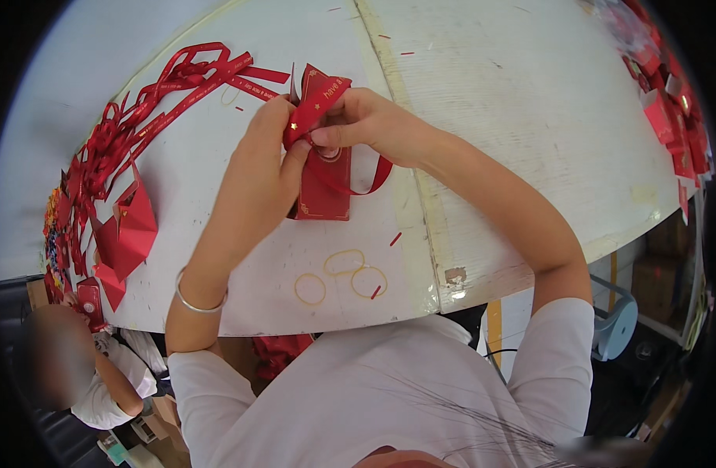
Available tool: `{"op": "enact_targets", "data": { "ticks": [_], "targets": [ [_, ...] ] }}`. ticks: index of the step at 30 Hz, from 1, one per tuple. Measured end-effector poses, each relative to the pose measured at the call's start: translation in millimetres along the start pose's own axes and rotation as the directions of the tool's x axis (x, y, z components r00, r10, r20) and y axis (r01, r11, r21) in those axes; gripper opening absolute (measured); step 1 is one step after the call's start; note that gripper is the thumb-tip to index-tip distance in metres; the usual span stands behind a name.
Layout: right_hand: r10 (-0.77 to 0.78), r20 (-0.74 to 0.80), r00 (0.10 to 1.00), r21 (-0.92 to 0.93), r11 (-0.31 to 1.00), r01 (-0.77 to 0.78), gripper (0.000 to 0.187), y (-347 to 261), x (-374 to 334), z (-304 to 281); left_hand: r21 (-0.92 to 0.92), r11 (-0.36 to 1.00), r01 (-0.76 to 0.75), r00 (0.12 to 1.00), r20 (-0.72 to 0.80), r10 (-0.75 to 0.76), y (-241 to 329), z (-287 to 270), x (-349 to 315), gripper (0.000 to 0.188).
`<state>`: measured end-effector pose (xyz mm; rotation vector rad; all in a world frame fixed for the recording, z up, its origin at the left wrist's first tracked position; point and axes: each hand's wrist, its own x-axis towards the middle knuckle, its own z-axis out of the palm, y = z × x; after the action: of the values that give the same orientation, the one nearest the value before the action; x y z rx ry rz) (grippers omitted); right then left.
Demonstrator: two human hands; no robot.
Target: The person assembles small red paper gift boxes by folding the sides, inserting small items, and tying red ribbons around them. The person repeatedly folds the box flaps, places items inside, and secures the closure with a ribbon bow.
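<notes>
A small red gift box (324,196) with gold corner trim lies on the white table in front of me. Over its upper part runs a red ribbon (320,107) with gold print and stars, and one loop of it hangs out to the right. My left hand (266,160) pinches the ribbon at the left side of the box. From the right, my right hand (367,125) grips the same ribbon with thumb and fingers, and the thumbs nearly meet over the box. The fingers partly hide where the ribbon crosses.
A heap of loose red ribbons (151,101) spreads over the far left, with folded red boxes (131,226) beside it. Yellow rubber bands (310,288) lie near the front edge. More red boxes (670,117) pile up at the right. Another person (112,382) sits at lower left.
</notes>
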<state>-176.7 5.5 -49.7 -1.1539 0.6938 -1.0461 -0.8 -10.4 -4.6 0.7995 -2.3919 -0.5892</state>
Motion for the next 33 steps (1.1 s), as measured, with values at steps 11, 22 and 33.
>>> {"op": "enact_targets", "data": {
  "ticks": [11,22,33],
  "targets": [
    [0.104,-0.035,0.994,0.056,0.993,-0.102,0.007,-13.8,-12.5,-0.6,0.163,0.980,-0.118,0.992,0.067,0.108,7.4,-5.8,-9.9,0.011],
    [-0.513,-0.123,0.850,-0.676,0.670,0.307,0.019,1.2,-28.3,23.6,0.449,0.886,-0.113,0.988,-0.040,0.147,4.3,2.2,-25.9,0.008],
    [0.048,-0.230,0.972,-0.280,0.953,-0.113,0.011,-17.7,-24.8,22.3,0.258,0.941,-0.217,0.960,-0.120,0.255,-34.2,-4.6,-29.6,0.010]
  ]
}}
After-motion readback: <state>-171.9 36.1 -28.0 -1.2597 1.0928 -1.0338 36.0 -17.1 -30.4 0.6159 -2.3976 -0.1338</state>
